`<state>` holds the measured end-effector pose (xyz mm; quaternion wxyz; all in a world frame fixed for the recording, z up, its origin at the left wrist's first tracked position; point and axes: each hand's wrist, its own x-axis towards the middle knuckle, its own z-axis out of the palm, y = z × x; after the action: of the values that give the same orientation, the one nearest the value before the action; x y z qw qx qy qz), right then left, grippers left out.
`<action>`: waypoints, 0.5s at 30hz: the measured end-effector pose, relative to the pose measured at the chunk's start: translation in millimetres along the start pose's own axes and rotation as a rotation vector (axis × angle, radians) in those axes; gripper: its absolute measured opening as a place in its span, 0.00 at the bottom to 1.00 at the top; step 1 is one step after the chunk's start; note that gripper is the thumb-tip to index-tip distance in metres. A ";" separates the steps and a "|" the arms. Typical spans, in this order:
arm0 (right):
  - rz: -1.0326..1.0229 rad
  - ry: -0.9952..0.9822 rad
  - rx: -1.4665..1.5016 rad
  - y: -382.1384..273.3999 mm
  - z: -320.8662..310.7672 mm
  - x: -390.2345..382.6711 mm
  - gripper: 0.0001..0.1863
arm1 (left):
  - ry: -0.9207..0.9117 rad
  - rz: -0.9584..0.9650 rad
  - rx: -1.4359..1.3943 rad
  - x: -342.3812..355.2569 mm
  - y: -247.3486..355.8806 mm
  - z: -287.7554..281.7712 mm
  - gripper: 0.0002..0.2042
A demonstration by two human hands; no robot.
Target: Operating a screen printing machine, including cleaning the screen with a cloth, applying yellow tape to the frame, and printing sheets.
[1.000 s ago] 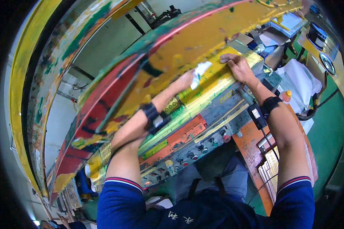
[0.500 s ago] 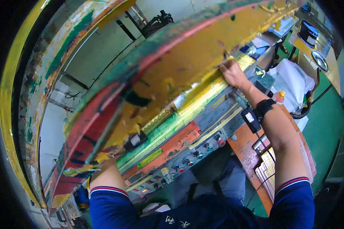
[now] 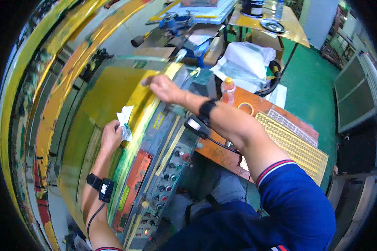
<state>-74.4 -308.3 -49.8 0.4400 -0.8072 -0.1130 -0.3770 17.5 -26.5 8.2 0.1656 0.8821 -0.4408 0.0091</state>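
Observation:
A crumpled white paper or cloth (image 3: pixel 125 119) is pinched in the fingers of my left hand (image 3: pixel 111 136), over the yellow-stained bed (image 3: pixel 132 85) of a paint-smeared machine. My right hand (image 3: pixel 164 88) is over the bed's far right edge, beside the yellow strip. Its fingers look bent but their tips are smeared by motion, so I cannot see whether anything is in them. Both wrists wear black straps with small boxes. On the machine's near side, knobs and buttons line a control panel (image 3: pixel 165 186).
Paint-crusted frames (image 3: pixel 50 138) curve up at the left. To the right, an orange table (image 3: pixel 238 98) holds a bottle with a yellow cap (image 3: pixel 228 90), a tape roll (image 3: pixel 246 108) and a perforated yellow sheet (image 3: pixel 295 144). Behind lie a white plastic sheet (image 3: pixel 247 62) and a black bucket (image 3: pixel 252 7).
The big paint-covered frame across the front is now out of the way at the left, baring the bed. My view has turned right. My left hand has come into sight with the white piece.

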 end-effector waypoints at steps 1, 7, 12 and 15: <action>-0.073 0.016 0.030 -15.4 -7.1 -14.9 0.18 | 0.039 -0.042 -0.048 1.4 6.7 -2.9 0.07; 0.264 -0.141 0.125 -102.2 -149.7 -170.7 0.18 | 0.008 0.387 -0.516 101.1 157.4 14.3 0.07; 0.825 0.035 0.029 -139.4 -227.0 -305.9 0.19 | -0.152 0.705 -0.316 212.5 318.0 90.9 0.07; 1.002 0.191 0.044 -180.3 -239.6 -343.3 0.18 | -0.175 0.695 -0.265 263.5 365.7 167.7 0.08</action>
<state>-526.1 -341.7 -101.4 0.5921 -0.7147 0.3208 -0.1891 -128.7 -484.5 -3.7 0.2268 0.6486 -0.7234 -0.0679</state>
